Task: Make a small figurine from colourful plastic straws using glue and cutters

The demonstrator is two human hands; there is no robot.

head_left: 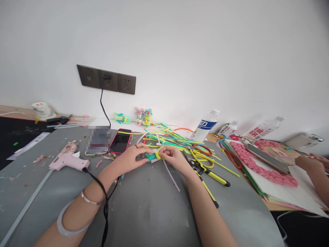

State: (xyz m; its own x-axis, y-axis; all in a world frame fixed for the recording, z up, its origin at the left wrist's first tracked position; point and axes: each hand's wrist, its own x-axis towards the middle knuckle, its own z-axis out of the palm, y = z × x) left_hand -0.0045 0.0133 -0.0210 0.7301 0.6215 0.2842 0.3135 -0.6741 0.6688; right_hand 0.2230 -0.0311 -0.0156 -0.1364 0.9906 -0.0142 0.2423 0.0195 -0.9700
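Note:
My left hand (137,157) is closed round one side of a small teal pipe-cleaner figure (151,156), low over the grey table. At its other side my right hand (171,156) pinches a bent yellow pipe cleaner (158,153) against it. A lilac pipe cleaner (171,175) trails from below the figure toward the front. Just behind both hands lies a loose heap of green, yellow and teal pipe cleaners (177,138). The fingertips partly cover the piece, so its exact shape is hidden.
A pink glue gun (69,159) with a black cord lies left, near a pink-edged phone (121,141). Yellow-handled pliers (205,173) and scissors (203,158) lie right, before a bottle (205,126). Finished pipe-cleaner figures (143,116) stand by the wall. Another person's hands (312,163) are far right.

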